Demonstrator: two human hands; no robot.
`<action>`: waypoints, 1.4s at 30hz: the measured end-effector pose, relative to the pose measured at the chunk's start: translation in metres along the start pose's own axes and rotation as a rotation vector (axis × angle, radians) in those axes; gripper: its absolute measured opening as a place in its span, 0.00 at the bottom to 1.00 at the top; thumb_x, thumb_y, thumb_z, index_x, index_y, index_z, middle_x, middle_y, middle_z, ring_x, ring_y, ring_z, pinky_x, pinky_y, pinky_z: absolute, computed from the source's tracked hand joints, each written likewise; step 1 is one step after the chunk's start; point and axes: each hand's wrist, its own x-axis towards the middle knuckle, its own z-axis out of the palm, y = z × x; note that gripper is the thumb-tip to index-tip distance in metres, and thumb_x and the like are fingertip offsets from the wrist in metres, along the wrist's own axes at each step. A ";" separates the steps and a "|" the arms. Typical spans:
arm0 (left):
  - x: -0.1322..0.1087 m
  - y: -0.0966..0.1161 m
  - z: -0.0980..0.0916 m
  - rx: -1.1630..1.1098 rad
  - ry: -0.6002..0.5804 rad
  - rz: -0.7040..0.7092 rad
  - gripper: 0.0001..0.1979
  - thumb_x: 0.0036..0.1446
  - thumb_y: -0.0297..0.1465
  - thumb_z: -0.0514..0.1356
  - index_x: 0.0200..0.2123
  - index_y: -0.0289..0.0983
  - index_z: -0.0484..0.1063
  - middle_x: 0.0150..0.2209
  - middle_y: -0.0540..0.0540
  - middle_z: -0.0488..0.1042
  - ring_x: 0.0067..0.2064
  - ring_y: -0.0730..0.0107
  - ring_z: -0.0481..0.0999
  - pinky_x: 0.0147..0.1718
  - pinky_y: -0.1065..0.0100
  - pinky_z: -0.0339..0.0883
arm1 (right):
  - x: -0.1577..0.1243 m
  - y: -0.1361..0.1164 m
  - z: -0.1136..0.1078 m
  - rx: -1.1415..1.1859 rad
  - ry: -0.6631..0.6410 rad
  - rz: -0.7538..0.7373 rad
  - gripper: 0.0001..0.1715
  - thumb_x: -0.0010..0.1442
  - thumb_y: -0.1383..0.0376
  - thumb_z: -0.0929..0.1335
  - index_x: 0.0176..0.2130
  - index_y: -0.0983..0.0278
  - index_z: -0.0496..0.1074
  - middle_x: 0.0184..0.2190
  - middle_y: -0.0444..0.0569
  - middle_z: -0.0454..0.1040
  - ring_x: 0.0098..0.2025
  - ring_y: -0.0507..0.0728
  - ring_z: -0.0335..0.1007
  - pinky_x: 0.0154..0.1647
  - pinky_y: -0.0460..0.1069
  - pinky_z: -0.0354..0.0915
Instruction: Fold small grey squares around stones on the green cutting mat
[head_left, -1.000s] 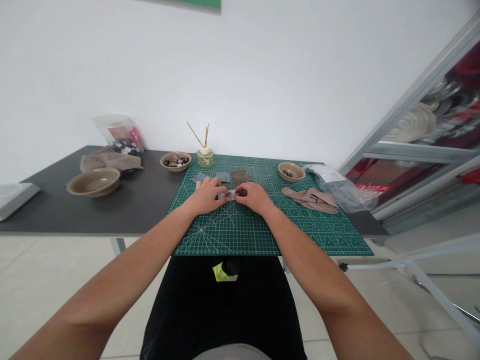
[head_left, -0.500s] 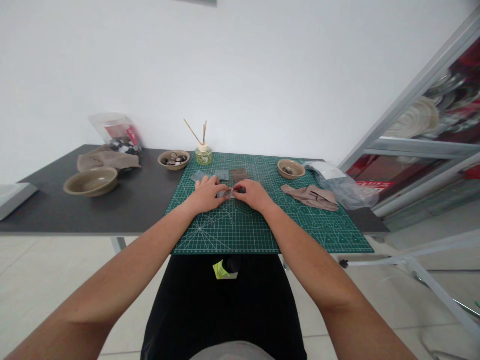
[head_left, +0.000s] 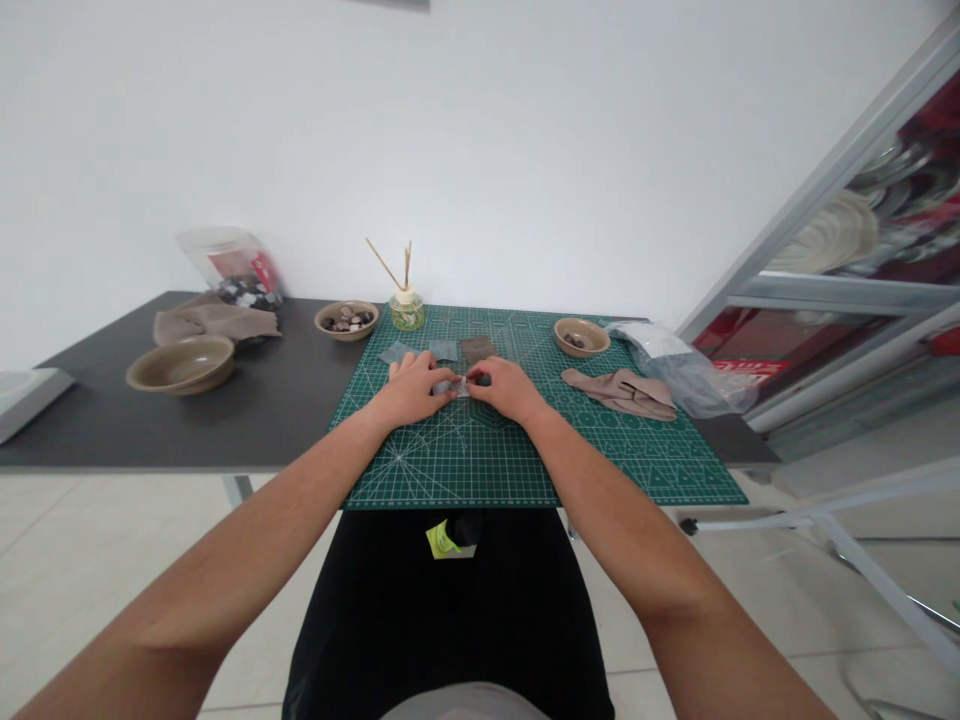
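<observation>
Both hands meet at a small, sheer greyish piece [head_left: 463,391], like a thin pouch, over the green cutting mat [head_left: 450,470]. My left hand [head_left: 409,392] is on its left side, thumb and index finger closing on it while the other fingers reach forward over the mat. From the right, my right hand [head_left: 510,390] pinches it with thumb and fingertips. Whether anything is inside the piece is too small to tell. Just beyond the hands lie a bluish-grey sheer piece [head_left: 443,350], a second bluish piece [head_left: 394,351] partly behind my left fingers, and a brown piece [head_left: 477,349].
A bowl of pebbles [head_left: 346,320] and a reed diffuser [head_left: 406,309] stand at the back left. Rightward are a bowl with few pebbles [head_left: 582,338], a crumpled brown cloth [head_left: 622,391] and a plastic bag [head_left: 679,370]. A larger bowl [head_left: 181,366] sits on the dark table [head_left: 277,420].
</observation>
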 end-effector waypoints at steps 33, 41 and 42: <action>0.002 -0.001 0.002 0.024 0.006 -0.020 0.21 0.61 0.47 0.54 0.53 0.51 0.76 0.45 0.40 0.66 0.50 0.47 0.63 0.46 0.49 0.58 | 0.001 0.003 -0.002 0.053 -0.040 -0.009 0.06 0.58 0.66 0.72 0.38 0.64 0.78 0.37 0.48 0.78 0.39 0.53 0.72 0.43 0.48 0.63; 0.002 -0.002 0.003 0.011 0.017 -0.016 0.20 0.61 0.47 0.55 0.53 0.52 0.76 0.44 0.41 0.67 0.49 0.49 0.64 0.46 0.50 0.58 | -0.002 0.005 -0.004 0.159 -0.078 -0.032 0.07 0.51 0.68 0.74 0.35 0.64 0.78 0.33 0.44 0.79 0.35 0.52 0.73 0.39 0.46 0.63; 0.002 -0.001 0.003 0.013 0.015 -0.017 0.20 0.61 0.47 0.55 0.53 0.52 0.76 0.44 0.41 0.67 0.49 0.49 0.64 0.46 0.50 0.58 | -0.002 0.006 -0.004 0.140 -0.068 -0.019 0.06 0.51 0.68 0.74 0.34 0.64 0.78 0.32 0.45 0.78 0.35 0.52 0.72 0.38 0.46 0.63</action>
